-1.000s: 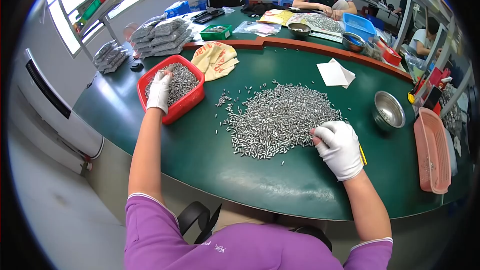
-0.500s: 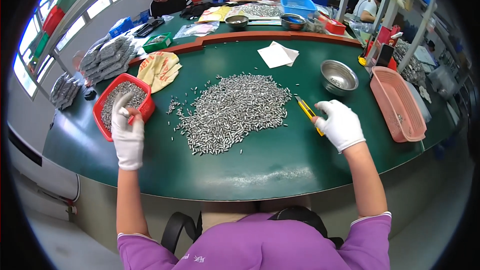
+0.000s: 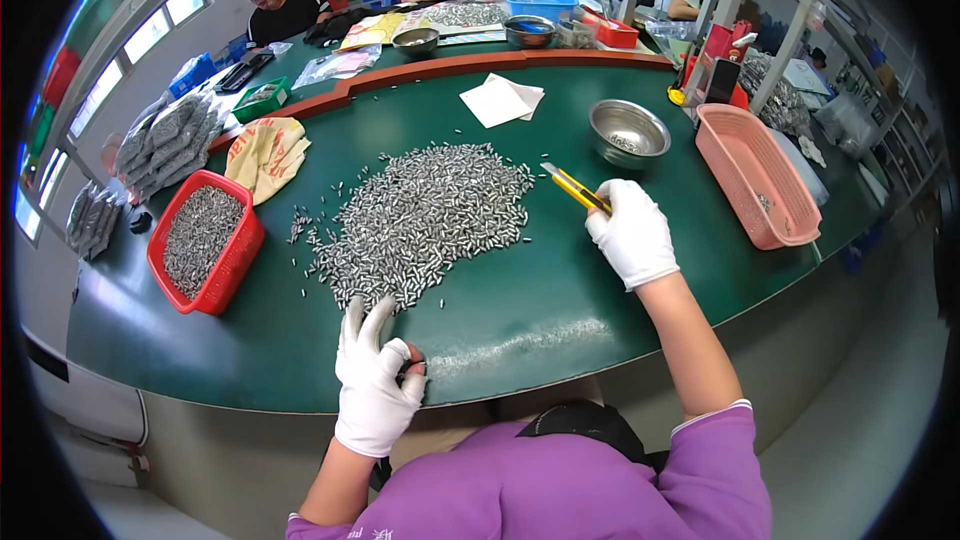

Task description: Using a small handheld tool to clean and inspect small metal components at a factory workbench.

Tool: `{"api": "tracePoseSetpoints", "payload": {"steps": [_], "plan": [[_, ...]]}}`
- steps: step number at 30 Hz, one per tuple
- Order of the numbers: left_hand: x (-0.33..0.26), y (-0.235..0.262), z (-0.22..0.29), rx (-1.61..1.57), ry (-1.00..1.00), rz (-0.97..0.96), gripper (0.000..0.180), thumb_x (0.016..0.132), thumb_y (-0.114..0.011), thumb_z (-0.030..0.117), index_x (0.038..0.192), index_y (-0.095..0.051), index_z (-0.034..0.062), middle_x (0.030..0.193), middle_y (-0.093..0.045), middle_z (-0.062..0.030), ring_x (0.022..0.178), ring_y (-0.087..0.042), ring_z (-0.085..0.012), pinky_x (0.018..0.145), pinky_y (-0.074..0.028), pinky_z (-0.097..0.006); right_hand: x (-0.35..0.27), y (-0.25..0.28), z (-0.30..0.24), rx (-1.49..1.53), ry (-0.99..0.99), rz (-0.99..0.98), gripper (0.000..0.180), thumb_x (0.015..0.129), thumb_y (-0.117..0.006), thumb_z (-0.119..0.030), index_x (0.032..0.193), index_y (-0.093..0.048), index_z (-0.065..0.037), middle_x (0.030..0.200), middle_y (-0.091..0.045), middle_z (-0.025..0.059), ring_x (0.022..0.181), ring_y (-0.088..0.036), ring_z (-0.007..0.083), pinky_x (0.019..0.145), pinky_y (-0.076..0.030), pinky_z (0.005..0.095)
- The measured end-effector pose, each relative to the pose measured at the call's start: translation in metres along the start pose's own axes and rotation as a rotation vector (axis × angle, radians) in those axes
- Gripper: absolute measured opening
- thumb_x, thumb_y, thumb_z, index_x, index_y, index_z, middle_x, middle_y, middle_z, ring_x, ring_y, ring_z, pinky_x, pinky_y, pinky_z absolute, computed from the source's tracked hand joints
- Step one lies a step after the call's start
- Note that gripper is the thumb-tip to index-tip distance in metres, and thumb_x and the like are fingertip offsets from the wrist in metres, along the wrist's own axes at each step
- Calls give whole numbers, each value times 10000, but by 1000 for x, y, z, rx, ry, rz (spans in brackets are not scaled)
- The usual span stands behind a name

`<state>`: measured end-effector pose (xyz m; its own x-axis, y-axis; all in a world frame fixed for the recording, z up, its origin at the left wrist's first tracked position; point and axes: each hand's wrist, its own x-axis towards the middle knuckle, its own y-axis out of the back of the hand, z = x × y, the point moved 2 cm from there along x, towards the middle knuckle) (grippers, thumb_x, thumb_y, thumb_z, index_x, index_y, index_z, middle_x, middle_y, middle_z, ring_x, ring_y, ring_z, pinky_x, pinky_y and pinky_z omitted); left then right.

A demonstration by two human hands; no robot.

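Observation:
A large heap of small grey metal pins (image 3: 425,220) lies spread on the green table (image 3: 560,310). My left hand (image 3: 375,380), in a white glove, rests near the table's front edge just below the heap, with thumb and forefinger pinched together on something small and dark. My right hand (image 3: 632,235), also gloved, grips a yellow utility knife (image 3: 574,188) at the heap's right side, blade end pointing up-left. A red basket (image 3: 205,240) full of the same pins stands to the left, apart from both hands.
A steel bowl (image 3: 628,132) and a pink basket (image 3: 758,175) stand right of the knife. White paper (image 3: 503,100) and a yellow cloth (image 3: 265,153) lie further back. Other people sit at the far table with trays and bowls. Bags of parts lie at the left.
My left hand has come away from the red basket and down to the front edge below the heap. My right hand still holds the knife at the heap's right side.

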<state>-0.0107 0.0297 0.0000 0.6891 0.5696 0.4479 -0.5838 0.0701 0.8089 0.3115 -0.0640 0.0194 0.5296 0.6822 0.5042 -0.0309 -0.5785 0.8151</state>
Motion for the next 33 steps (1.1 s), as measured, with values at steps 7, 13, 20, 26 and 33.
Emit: {"api": "tracePoseSetpoints", "payload": {"steps": [7, 13, 20, 26, 33], "plan": [[-6, 7, -2, 33, 5, 3, 171, 642, -730, 54, 754, -604, 88, 1309, -548, -162, 1278, -408, -499, 1011, -375, -547, -80, 67, -69, 506, -50, -301, 374, 827, -704, -171, 1169, -581, -84, 955, -696, 145, 808, -685, 327, 727, -552, 390], [4, 4, 0, -30, 10, -18, 175, 659, -750, 52, 773, -619, 74, 1318, -549, -166, 1279, -420, -497, 1005, -403, -531, -143, 63, -79, 358, 203, -365, 534, 789, -655, -91, 1308, -569, -185, 851, -627, 62, 631, -620, 266, 559, -524, 374], [0, 2, -5, -4, 37, -13, 188, 664, -713, -25, 782, -598, 65, 1354, -529, -181, 1331, -394, -479, 1032, -410, -483, -160, 38, -90, 217, 261, -509, 611, 815, -643, -145, 1405, -508, -227, 618, -562, 17, 479, -559, 211, 461, -482, 355], [-2, 5, -2, -22, 67, -29, 186, 660, -711, -35, 759, -589, 64, 1363, -526, -178, 1342, -384, -478, 1042, -406, -475, -156, 33, -115, 249, 312, -583, 650, 791, -642, -92, 1418, -487, -160, 641, -616, 45, 511, -596, 221, 487, -491, 356], [-1, 3, -6, -53, 60, -11, 154, 645, -725, 18, 719, -594, 53, 1335, -554, -172, 1296, -413, -501, 1020, -417, -507, -148, 32, -133, 261, 356, -579, 639, 794, -633, -124, 1416, -490, -141, 552, -572, 40, 455, -573, 216, 449, -477, 356]]}}
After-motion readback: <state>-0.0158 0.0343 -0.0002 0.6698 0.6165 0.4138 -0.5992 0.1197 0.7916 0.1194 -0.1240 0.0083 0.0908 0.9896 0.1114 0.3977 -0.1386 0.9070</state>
